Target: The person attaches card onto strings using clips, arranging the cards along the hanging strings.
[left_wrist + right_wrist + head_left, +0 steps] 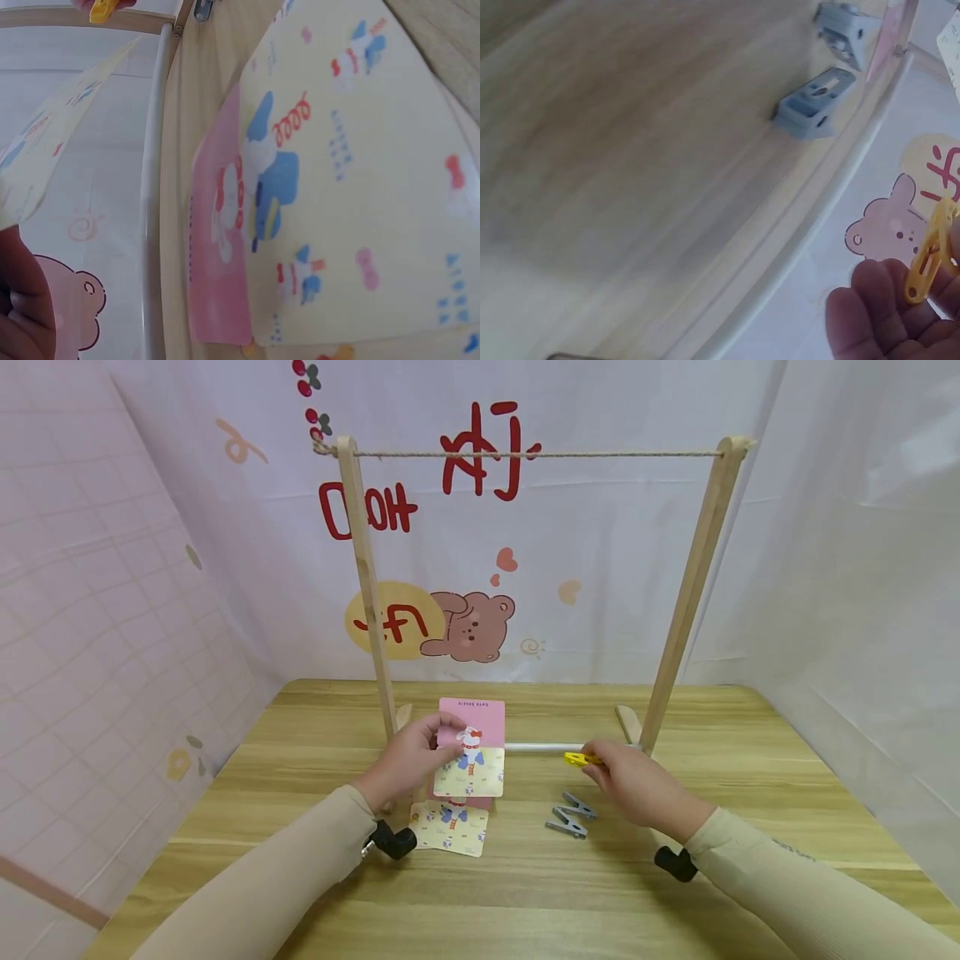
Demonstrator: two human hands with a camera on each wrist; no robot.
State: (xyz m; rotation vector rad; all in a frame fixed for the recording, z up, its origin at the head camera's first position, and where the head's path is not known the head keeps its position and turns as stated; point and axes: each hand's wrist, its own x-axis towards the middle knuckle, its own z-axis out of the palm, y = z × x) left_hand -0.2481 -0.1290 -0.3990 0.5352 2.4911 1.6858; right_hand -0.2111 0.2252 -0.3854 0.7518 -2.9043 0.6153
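My left hand pinches a pink-and-yellow card by its left side, with a white cartoon character printed across the middle. In the left wrist view that card is lifted off the table. Below it lies a similar card on the wood, partly covered by the held one in the head view. On the other side my right hand holds a yellow clothespin between thumb and fingers. Two grey clothespins lie close together on the table between the hands.
A wooden frame stands behind the hands, with a left post and a right post. A twine line runs between their tops. Low down, a white rod joins the posts. The printed cloth backdrop hangs behind the table.
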